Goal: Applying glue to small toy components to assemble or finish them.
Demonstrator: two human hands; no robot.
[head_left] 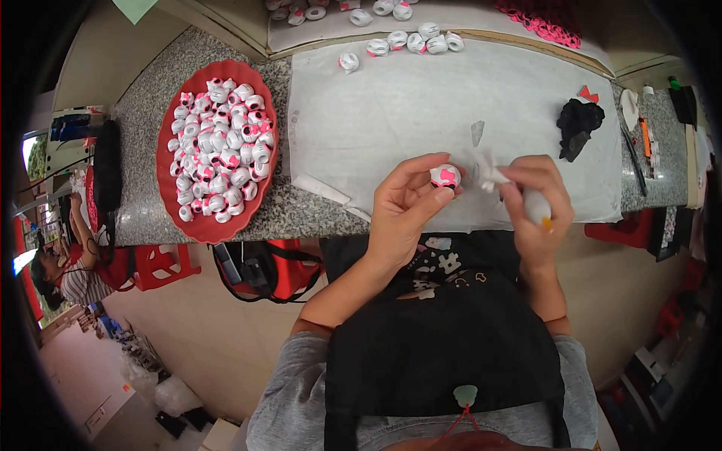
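Note:
Between the thumb and fingers of my left hand (406,199) is a small white toy head (445,177) with a pink patch and a dark red part low on its side. Close on its right, my right hand (540,199) is closed around a white bottle-like thing (537,207) with a yellow spot. A whitish blur lies between this hand's fingertips and the toy head, so I cannot make out whether they touch. Both hands are over the near edge of the white sheet (361,113) on the counter.
A red scalloped tray (167,161) heaped with similar toy heads stands at left on the granite counter (282,214). More heads (427,43) sit at the back. A black cloth (579,128), a red scrap (588,94) and an orange pen-like tool (644,137) lie right. Another person (79,263) is far left.

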